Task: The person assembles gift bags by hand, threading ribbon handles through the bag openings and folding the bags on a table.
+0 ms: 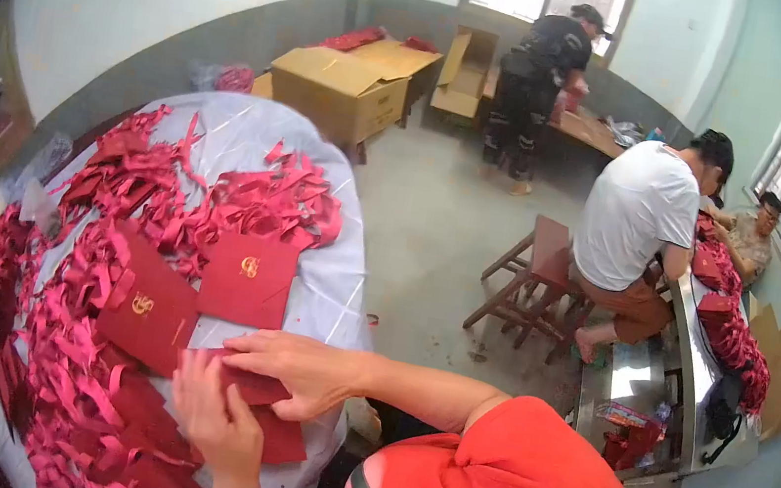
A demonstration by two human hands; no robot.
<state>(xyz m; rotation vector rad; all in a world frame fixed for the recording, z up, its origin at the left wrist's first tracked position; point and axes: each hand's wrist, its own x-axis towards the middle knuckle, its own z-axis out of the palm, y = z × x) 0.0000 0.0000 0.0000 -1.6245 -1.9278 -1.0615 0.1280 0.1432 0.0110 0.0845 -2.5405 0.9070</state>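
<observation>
My right hand (303, 370) lies across a flat red paper piece (252, 387) near the table's right edge, fingers stretched out and pressing on it. Just left of it, my left hand (218, 418) is raised over the same piece with fingers extended; nothing shows in its grasp. Both hands partly hide that piece. Beyond them lies a red square paper piece (245, 282) with a gold emblem. A second emblem-marked red piece (150, 305) sits left of it, tilted. Pink ribbons (73, 339) are heaped along the left and far side.
A white plastic sheet (337, 286) covers my table. Cardboard boxes (337, 92) stand beyond it. Wooden stools (542, 265) are to the right. A seated person in white (640, 209) and another person (751, 235) work at a long table. A person in black (539, 75) stands at the back.
</observation>
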